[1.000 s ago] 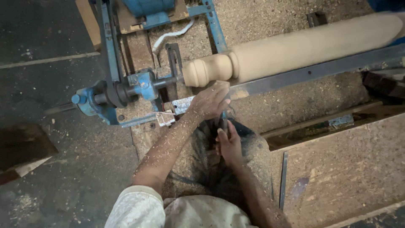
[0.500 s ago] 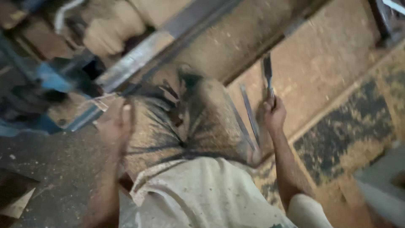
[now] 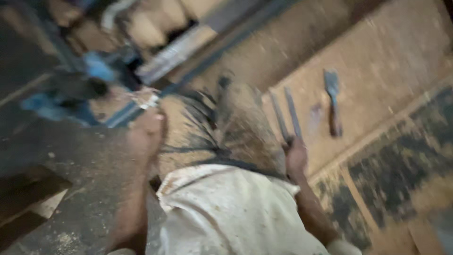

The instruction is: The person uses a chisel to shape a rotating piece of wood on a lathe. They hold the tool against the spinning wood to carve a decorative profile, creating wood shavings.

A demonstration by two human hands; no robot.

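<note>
The picture is blurred by motion. My left hand hangs beside my sawdust-covered knee, just below the lathe's metal rail, and holds nothing. My right hand rests at the near ends of two long thin chisels lying on the wooden board; whether it grips them I cannot make out. A broad-bladed chisel lies alone on the board, further right. The pale turned wood piece sits on the lathe at the top left.
The blue lathe tailstock stands at the left. Sawdust covers the floor and the board. Dark wooden offcuts lie at the lower left. A dark patterned mat lies at the right.
The view has swung right and down from the lathe. My right hand put the broad chisel down on the board and moved to the two thin chisels. My left hand came off the lathe.
</note>
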